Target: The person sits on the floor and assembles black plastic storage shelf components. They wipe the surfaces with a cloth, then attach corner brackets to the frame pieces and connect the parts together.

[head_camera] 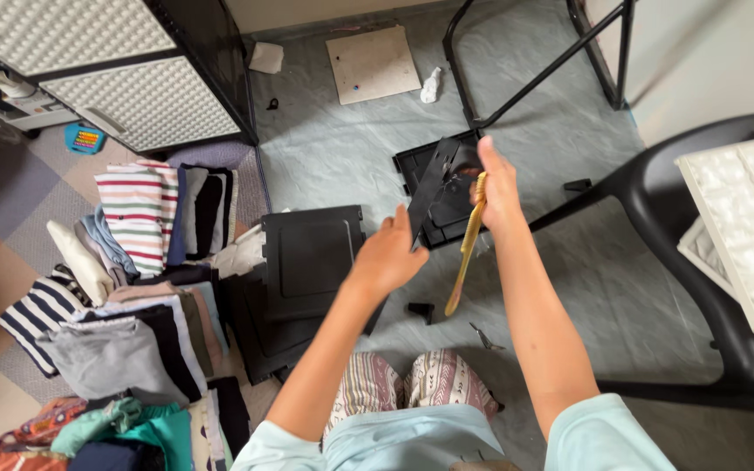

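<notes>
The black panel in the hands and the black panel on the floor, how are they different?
The held black panel is raised and tilted edge-on, gripped by the left hand; the floor panel lies flat and untouched. The held one looks narrow, the floor one broad and squarish. Both are dark plastic. The right hand holds a yellow tool.

The panel [430, 187] in the left hand [387, 255] is black; the tool [466, 246] in the right hand [497, 187] is yellow. The floor [342, 148] is marbled grey. Folded clothes [137, 288] at its left edge show red, green and navy stripes, grey, teal. The chair [709, 288] is black, the board [373, 63] beige.
</notes>
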